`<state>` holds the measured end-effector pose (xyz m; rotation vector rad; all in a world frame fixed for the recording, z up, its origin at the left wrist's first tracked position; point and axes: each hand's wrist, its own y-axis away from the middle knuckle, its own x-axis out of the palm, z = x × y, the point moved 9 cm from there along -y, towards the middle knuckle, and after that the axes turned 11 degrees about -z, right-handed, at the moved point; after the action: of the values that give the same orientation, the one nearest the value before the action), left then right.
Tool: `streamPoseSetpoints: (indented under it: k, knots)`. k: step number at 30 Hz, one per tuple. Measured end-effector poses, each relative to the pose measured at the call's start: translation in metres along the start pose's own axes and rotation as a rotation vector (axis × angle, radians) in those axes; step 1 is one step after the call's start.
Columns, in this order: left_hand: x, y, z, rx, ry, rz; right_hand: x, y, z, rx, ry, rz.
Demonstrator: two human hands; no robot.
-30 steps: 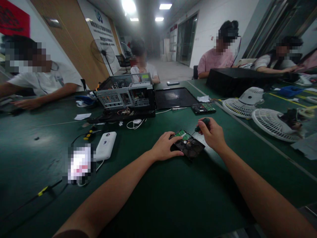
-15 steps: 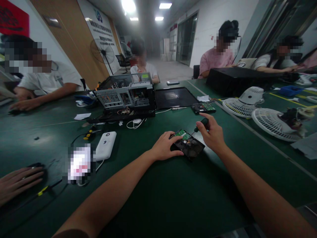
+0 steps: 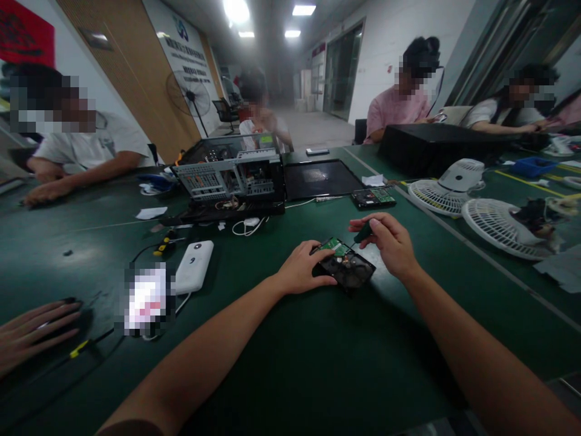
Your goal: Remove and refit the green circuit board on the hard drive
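Note:
A hard drive (image 3: 348, 269) lies circuit side up on the green table (image 3: 290, 357), a green board at its far end. My left hand (image 3: 303, 267) presses on its left edge and holds it still. My right hand (image 3: 389, 242) grips a green-handled screwdriver (image 3: 362, 232) by its handle, the thin shaft slanting down to the drive's far end. My fingers turn the handle from above.
An open computer case (image 3: 231, 175) and a black side panel (image 3: 320, 178) lie behind, with a second drive (image 3: 373, 197). Two white fan grilles (image 3: 499, 227) lie at the right. A white power bank (image 3: 194, 267) and yellow screwdriver (image 3: 164, 244) lie left. Another person's hand (image 3: 31, 330) rests at lower left.
My right hand has shifted its grip on the screwdriver handle, fingers now spread over its top. Another person's hand has come onto the table at lower left. The drive stays put.

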<state>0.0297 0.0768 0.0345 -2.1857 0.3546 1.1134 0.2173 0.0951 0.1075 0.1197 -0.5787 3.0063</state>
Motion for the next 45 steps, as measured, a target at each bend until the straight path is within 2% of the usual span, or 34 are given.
streamPoseSetpoints:
  k: [6, 11, 17, 24, 30, 45]
  knots:
    - [-0.001, 0.000, 0.000, -0.003, -0.002, -0.001, 0.002, -0.001, -0.002, -0.003, 0.018, 0.008]
    - [0.000, 0.000, 0.000, -0.005, 0.003, 0.007, 0.005, 0.000, -0.006, 0.063, -0.066, 0.043]
    - [0.000, 0.000, 0.001, -0.012, 0.000, 0.014, 0.006, 0.002, -0.003, 0.093, -0.051, 0.062]
    - [0.000, 0.000, -0.001, 0.003, -0.007, 0.005, 0.009, 0.002, -0.008, 0.087, -0.046, 0.072]
    - [0.000, 0.000, 0.000, -0.009, 0.001, 0.007, 0.008, 0.001, -0.011, 0.167, -0.129, 0.088]
    - [-0.001, -0.001, 0.000, -0.015, 0.009, 0.018, -0.002, -0.003, -0.006, 0.051, 0.078, 0.047]
